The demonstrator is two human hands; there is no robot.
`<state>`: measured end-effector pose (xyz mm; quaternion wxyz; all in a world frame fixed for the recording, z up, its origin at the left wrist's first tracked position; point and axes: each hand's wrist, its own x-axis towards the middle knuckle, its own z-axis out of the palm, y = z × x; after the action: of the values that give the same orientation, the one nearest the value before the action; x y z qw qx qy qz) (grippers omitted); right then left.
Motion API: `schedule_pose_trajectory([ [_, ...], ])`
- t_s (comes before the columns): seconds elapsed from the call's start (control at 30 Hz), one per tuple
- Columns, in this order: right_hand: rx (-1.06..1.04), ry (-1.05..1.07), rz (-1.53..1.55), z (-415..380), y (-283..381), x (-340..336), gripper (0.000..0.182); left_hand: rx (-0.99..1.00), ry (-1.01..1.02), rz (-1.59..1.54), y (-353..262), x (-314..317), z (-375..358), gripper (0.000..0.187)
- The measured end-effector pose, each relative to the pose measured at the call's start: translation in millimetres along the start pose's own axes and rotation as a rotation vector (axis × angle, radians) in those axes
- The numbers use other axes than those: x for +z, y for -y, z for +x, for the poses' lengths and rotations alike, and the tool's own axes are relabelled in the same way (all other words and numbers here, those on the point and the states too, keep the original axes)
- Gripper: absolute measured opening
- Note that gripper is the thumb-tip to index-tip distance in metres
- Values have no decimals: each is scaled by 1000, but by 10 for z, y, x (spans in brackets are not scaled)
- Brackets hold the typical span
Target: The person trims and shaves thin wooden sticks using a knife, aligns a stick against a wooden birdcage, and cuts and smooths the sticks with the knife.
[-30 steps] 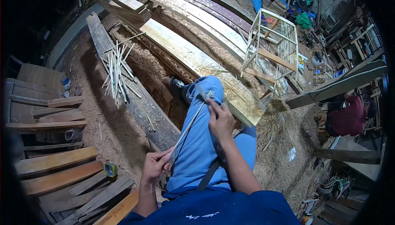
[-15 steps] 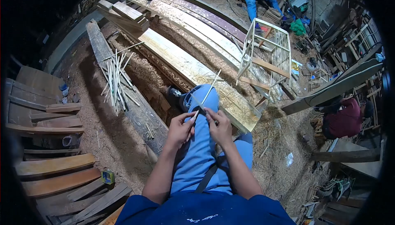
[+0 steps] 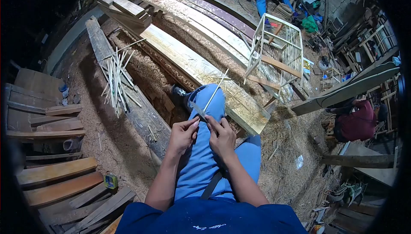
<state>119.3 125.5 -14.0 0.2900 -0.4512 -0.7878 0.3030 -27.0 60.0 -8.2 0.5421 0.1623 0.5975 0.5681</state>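
Over my raised knee, my left hand [image 3: 183,137] is closed in a pinch on a thin bamboo stick [image 3: 216,89], which slants up and to the right past the knee. My right hand [image 3: 221,137] is closed on a knife [image 3: 198,109], its blade pointing up and left across the stick. The two hands are close together, just apart. The knife's handle and the stick's lower end are largely hidden by fingers. A loose bundle of similar sticks [image 3: 114,80] lies on a weathered board to the left.
Ahead is a thick plank [image 3: 184,56] strewn with shavings, with a slatted wooden cage [image 3: 280,65] at its right. Stacked wood blocks [image 3: 128,7] sit at its far end. A yellow tape measure [image 3: 111,181] rests at lower left. Two other people sit farther off.
The knife blade has moved toward the left hand and shows more of its length. Both hands have shifted slightly down, and my right hand's fingers are more extended along the knife.
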Motion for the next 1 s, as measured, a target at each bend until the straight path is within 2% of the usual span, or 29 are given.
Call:
schedule_pose_trajectory([
  [0.23,24,-1,-16,-22,41,6,35,-11,-21,0,56,-17,-65,29],
  [0.43,66,-58,41,153,-123,70,30,-88,-40,50,105,-273,-642,32],
  [0.53,104,-11,19,211,-120,39,30,-76,-65,46,181,-454,-933,31],
  [0.73,130,-20,-31,238,-134,20,29,-66,-50,16,225,-494,-1069,31],
  [0.93,232,-125,-126,561,-476,-22,29,-80,-45,44,253,-496,-1233,31],
  [1.0,237,-160,-62,589,-717,-27,29,-93,-16,51,275,-537,-1275,31],
])
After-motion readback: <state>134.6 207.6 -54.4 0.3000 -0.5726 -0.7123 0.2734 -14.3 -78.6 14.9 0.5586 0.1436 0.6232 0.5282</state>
